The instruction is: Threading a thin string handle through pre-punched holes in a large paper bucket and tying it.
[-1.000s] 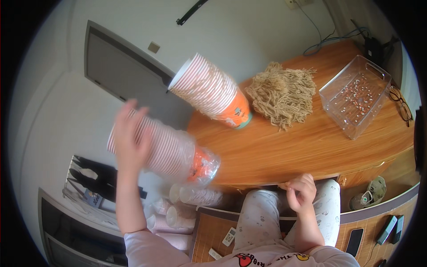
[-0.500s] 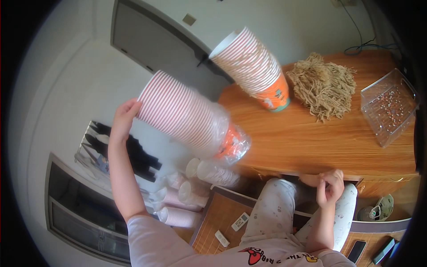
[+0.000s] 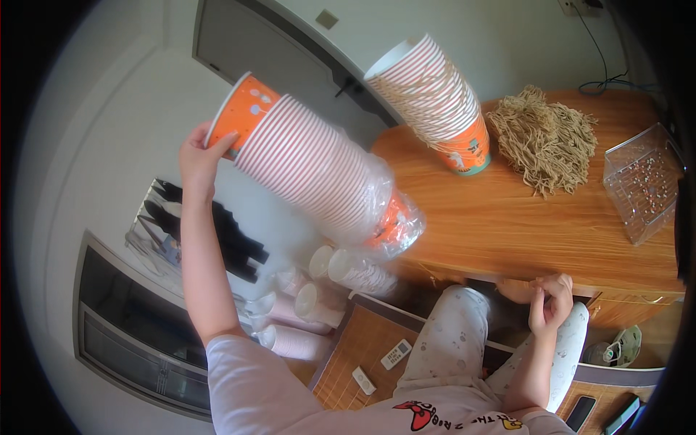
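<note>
My left hand (image 3: 199, 161) pinches the rim of an orange paper cup (image 3: 246, 112) with small printed figures, thumb on its outer wall. This cup sits partly drawn out of the top of a tall leaning stack of paper cups (image 3: 308, 167), whose rims show as pink and white stripes. Clear plastic wrap (image 3: 406, 225) covers the lower end of that stack, by the table edge. At the front of the table, over my lap, my right hand (image 3: 551, 301) has its fingers curled closed; whatever is inside them, if anything, is hidden.
Another cup stack (image 3: 435, 101), wound with tan strands, stands on the wooden table (image 3: 507, 232). Beside it lie a heap of tan strands (image 3: 544, 138) and a clear tray (image 3: 641, 181) of small beads. More cup stacks (image 3: 297, 341) are low at left; a phone (image 3: 580, 413) is at lower right.
My left hand has moved up, drawing the top cup partly out of the stack so its orange wall shows. My right hand stays closed near the table edge.
</note>
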